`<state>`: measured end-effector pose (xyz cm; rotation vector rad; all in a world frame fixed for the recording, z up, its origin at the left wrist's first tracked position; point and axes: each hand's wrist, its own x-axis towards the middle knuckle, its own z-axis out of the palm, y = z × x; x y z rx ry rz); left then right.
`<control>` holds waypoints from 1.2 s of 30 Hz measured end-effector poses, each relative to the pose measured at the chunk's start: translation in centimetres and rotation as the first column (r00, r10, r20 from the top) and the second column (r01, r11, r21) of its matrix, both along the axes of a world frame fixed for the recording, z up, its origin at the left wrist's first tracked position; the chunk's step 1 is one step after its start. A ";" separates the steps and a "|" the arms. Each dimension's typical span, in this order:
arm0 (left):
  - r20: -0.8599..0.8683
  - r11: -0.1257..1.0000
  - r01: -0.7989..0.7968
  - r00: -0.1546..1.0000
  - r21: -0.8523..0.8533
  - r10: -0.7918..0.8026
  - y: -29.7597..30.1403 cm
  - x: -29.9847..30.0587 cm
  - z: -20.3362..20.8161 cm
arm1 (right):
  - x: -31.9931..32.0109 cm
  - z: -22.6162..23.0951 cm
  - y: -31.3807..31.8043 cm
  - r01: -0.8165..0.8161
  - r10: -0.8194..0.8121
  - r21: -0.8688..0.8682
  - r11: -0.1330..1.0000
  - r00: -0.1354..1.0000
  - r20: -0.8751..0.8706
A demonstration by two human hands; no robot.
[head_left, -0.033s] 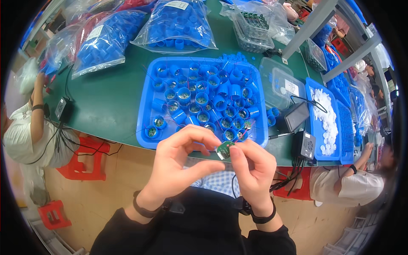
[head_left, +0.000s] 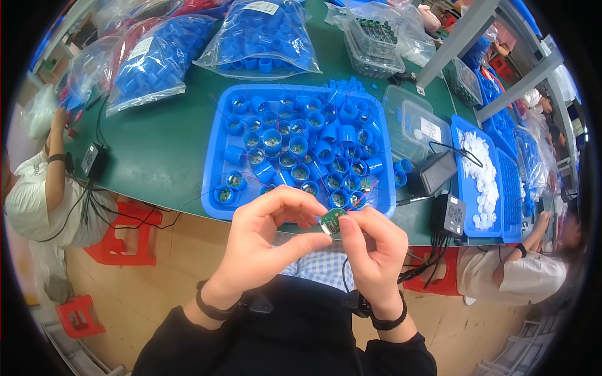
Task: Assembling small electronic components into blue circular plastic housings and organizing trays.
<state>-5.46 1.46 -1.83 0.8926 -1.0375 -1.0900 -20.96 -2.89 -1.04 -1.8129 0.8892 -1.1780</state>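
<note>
A small green circuit board point(head_left: 331, 220) with a pale part on its lower left side is held up in front of the blue tray. My right hand point(head_left: 374, 241) pinches its right edge between thumb and fingers. My left hand point(head_left: 266, 235) curves in a C shape, its index fingertip at the board's upper left edge and its thumb tip at the lower edge. Behind my hands lies the blue tray point(head_left: 212, 178), holding many blue cups point(head_left: 271, 139), most with green boards and thin wires inside. Some cups stand upright; others are tipped over.
Clear bags of blue cups point(head_left: 257, 37) lie at the back. On the right are a lidded clear box point(head_left: 401, 119), a dark device with a screen point(head_left: 437, 172), a black power box point(head_left: 448, 214) and a tray of white pieces point(head_left: 486, 188). Co-workers sit left and right.
My left thumb has risen slightly to the board's lower edge, and the board has shifted a little. My right hand keeps its pinch.
</note>
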 end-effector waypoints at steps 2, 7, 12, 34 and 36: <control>0.038 0.996 0.039 0.998 0.075 -0.042 0.0 0.3 -0.1 | 0.0 -0.2 0.2 0.008 -0.008 -0.010 1.000 0.999 -0.034; -0.004 0.971 0.117 0.993 0.206 -0.119 0.5 0.9 -1.1 | -0.4 -1.5 0.6 -0.015 0.013 -0.014 1.000 0.994 -0.109; -0.086 0.914 0.232 0.973 0.332 -0.216 0.8 0.6 -1.8 | -2.2 -2.6 1.2 -0.144 0.148 0.257 0.956 0.989 0.003; -0.425 0.852 0.371 0.883 0.369 -0.200 1.7 -0.3 -4.2 | -33.2 -9.4 -13.8 0.517 -0.451 -0.384 0.765 0.004 -0.893; -0.497 0.859 0.430 0.829 0.277 -0.255 1.1 -0.6 -4.1 | -33.7 -9.5 -13.9 0.530 -0.418 -0.398 0.749 -0.089 -0.904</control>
